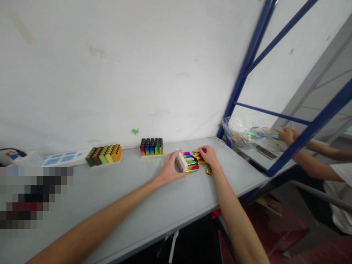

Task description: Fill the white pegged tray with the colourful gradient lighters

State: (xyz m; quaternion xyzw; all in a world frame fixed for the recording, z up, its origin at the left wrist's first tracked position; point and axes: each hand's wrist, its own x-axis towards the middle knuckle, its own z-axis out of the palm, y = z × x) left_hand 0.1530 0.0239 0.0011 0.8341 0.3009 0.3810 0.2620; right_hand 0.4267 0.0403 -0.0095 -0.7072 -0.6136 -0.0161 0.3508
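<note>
My left hand (169,169) grips a white tray (181,162), tipped on its side, with shiny multicoloured lighters (191,160) sticking out of it to the right. Closed around the end of a metallic gold-and-red lighter (200,156), my right hand (209,156) is just right of the tray; its fingertips are partly hidden. One loose gold lighter (208,169) lies on the table below that hand. Farther back stands a rack of black-topped rainbow lighters (151,147). To its left is another tray of green, brown, yellow and orange lighters (104,156).
The grey table (132,198) meets a white wall. A blue metal frame (239,84) rises at its right end. Beyond it, a co-worker's hands (288,135) are near a clear plastic bag (238,130) and a phone (264,151). A blue-and-white box (63,158) lies at the left.
</note>
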